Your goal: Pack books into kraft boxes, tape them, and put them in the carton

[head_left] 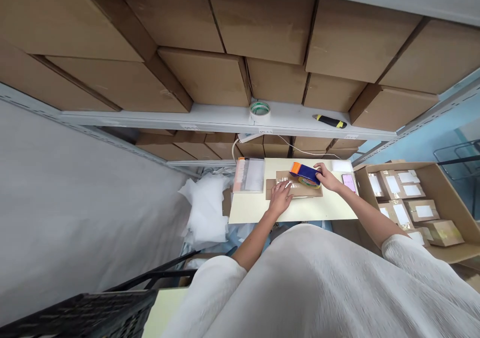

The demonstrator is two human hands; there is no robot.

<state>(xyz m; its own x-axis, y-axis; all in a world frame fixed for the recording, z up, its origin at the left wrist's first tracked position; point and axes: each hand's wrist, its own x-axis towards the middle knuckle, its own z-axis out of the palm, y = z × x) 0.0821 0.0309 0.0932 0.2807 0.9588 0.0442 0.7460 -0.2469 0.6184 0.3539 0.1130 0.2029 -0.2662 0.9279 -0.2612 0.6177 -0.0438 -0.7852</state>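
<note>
My right hand [327,178] grips a blue and orange tape dispenser [308,173] by its right end, holding it just above or on a flat piece of cardboard [303,190]. A roll of tape shows at the dispenser's lower side. My left hand [280,199] lies on the cardboard's left part, fingers stretched out over it. Shiny clear strips, which look like tape, run across the cardboard near those fingertips. All of this rests on a pale yellow tabletop [247,210].
A plastic-wrapped pack [250,175] lies left on the table, a phone [348,182] right. White foam sheets [208,210] hang at the left. Right stands a large carton [448,178] of small boxes. A shelf above holds cartons, a tape roll [260,110] and a utility knife [330,121].
</note>
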